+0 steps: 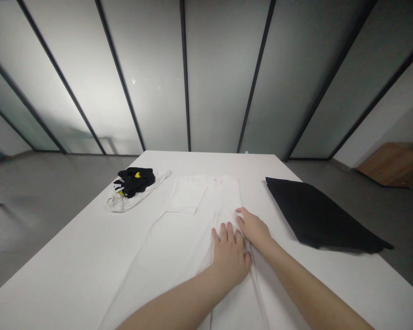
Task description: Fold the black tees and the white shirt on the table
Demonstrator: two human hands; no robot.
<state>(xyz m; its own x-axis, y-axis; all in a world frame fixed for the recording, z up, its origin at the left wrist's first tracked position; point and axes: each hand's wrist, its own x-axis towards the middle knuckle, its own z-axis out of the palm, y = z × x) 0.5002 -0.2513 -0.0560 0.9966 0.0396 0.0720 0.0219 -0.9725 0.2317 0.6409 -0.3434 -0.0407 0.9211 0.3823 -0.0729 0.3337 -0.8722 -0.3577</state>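
Note:
A white garment (pixel 182 243) lies spread on the white table, with a short sleeve folded over its upper left part and a folded strip along its right side. My left hand (pixel 230 254) rests flat on the folded strip, fingers spread. Just beyond it to the right, my right hand (pixel 254 225) touches the garment's right edge, its thumb and index finger a little apart. Whether cloth sits between those fingers is too small to tell.
The white table (pixel 72 256) extends beyond the garment. At the back left lie a black and yellow cloth bundle (pixel 137 181) and a crumpled white cloth (pixel 119 205). A black sheet (pixel 320 215) lies at the right edge. Frosted panels stand behind.

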